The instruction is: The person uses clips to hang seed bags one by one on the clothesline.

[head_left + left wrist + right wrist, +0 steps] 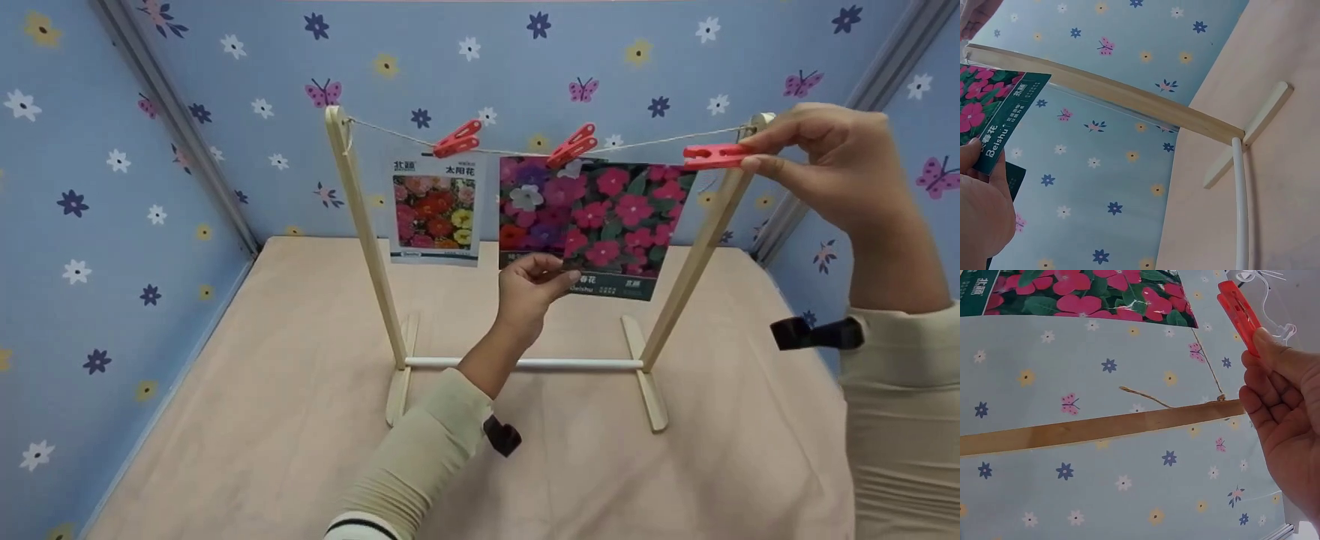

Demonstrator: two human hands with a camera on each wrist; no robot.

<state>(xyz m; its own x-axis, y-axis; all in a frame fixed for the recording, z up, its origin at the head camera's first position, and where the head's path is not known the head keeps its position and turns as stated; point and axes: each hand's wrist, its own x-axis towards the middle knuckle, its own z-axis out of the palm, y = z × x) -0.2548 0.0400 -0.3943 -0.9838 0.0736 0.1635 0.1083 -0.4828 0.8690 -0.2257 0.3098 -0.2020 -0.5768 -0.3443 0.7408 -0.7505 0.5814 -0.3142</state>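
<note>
My left hand [525, 292] pinches the lower left corner of a seed packet [626, 217] printed with pink flowers. That packet hangs just below the string [667, 139] and overlaps a second packet [517, 199] behind it. In my right hand [840, 165], thumb and fingers pinch a red clothespin [712, 156] by its handle end, close to the packet's upper right corner. The right wrist view shows this clothespin [1239, 318] apart from the packet. Two more red clothespins [457, 139] [574, 145] sit on the string. Beneath the left one hangs a packet [433, 210] with mixed flowers.
A wooden stand with a left post [367, 240] and a right post [694, 262] carries the string. A white crossbar [577, 364] joins its feet. It stands on a pinkish cloth [247, 420], before a blue floral wall [480, 82].
</note>
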